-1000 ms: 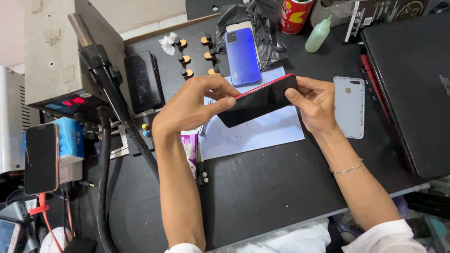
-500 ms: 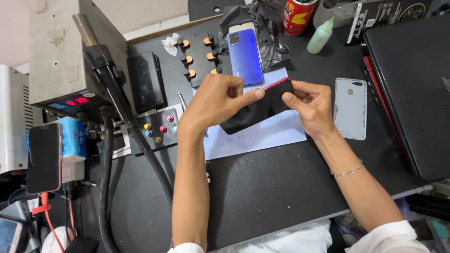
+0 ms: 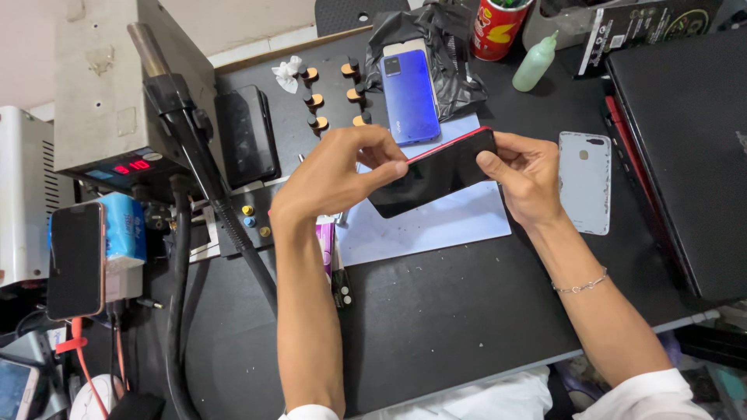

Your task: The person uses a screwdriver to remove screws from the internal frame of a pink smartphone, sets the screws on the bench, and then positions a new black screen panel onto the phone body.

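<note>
**Above the table: phone held in both hands**

Between both hands I see a black phone with a red edge, tilted, held off the table. Left hand fingers pinch its upper edge; right hand fingers clasp its far end. Just beyond the fingers lies a blue phone; right of them, a grey back cover.
</note>
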